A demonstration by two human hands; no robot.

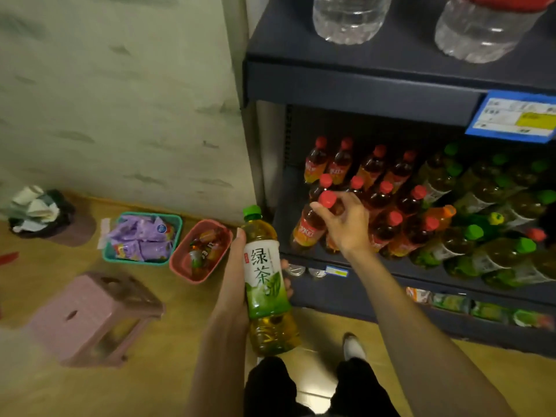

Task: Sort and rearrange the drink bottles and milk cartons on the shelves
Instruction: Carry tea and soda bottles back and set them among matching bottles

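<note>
My left hand (237, 275) grips a green tea bottle (264, 281) with a green cap and white-green label, held upright in front of the dark shelf (355, 85). My right hand (346, 224) pinches the neck of a red-capped tea bottle (310, 227) at the front left corner of the middle shelf. Behind it stand several red-capped bottles (379, 173). To their right are several green-capped bottles (493, 212), with an orange-capped bottle (442, 213) lying among them.
Two large water jugs (346, 19) stand on the top shelf, above a blue price tag (517, 115). On the floor sit a teal basket (143, 236), a pink basket (200, 251), a pink stool (93, 317) and a full bin (39, 212). Packets (481, 308) line the bottom shelf.
</note>
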